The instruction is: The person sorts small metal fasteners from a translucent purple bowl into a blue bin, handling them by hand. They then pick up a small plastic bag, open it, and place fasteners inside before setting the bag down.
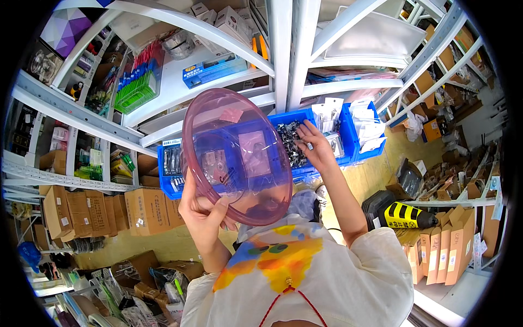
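My left hand grips the rim of a translucent pink plastic basin, which is tilted up on edge. Small packets show inside or through its wall; I cannot tell which. To the right of the basin, my right hand is over a blue plastic bin with small metal clips heaped in it. A small silvery piece rests against its partly curled fingers. Beside that heap, white packets stand in the same row of blue bins.
White metal shelving rises in front, its uprights close beyond the bins. A blue box and green-and-blue packaged goods lie on a shelf. Cardboard boxes stand at left, more cartons and a yellow-black no-parking post at right.
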Tool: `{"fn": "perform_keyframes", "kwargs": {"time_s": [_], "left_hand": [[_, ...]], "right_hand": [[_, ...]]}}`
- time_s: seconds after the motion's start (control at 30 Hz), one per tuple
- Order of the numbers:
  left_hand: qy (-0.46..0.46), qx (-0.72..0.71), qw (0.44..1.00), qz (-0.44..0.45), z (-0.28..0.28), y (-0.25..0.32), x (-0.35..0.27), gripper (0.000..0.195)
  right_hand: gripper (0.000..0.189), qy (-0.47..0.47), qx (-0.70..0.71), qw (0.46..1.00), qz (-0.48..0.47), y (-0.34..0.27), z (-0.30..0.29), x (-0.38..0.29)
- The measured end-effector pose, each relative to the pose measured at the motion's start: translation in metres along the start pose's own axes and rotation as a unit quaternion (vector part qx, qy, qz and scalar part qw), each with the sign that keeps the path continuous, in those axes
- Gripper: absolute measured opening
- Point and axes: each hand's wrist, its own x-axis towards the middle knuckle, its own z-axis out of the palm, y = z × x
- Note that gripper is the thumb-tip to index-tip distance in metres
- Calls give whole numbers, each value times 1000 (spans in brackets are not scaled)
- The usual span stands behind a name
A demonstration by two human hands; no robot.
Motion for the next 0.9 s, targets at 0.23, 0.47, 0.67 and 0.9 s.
{"fn": "perform_keyframes", "kwargs": {"time_s": [0.23, 0.47, 0.67, 0.9], "left_hand": [[-26, -12, 999, -15, -5, 1, 0, 68], [-14, -11, 1000, -16, -1, 1, 0, 66], [-5, -14, 999, -28, -2, 1, -1, 69], [19, 13, 1000, 1, 1, -3, -2, 64]], "right_hand": [[42, -43, -183, 968, -164, 6, -4, 10], [34, -39, -287, 926, -241, 18, -15, 29], [32, -25, -325, 894, -307, 23, -7, 31], [21, -90, -705, 586, -390, 21, -10, -3]]}}
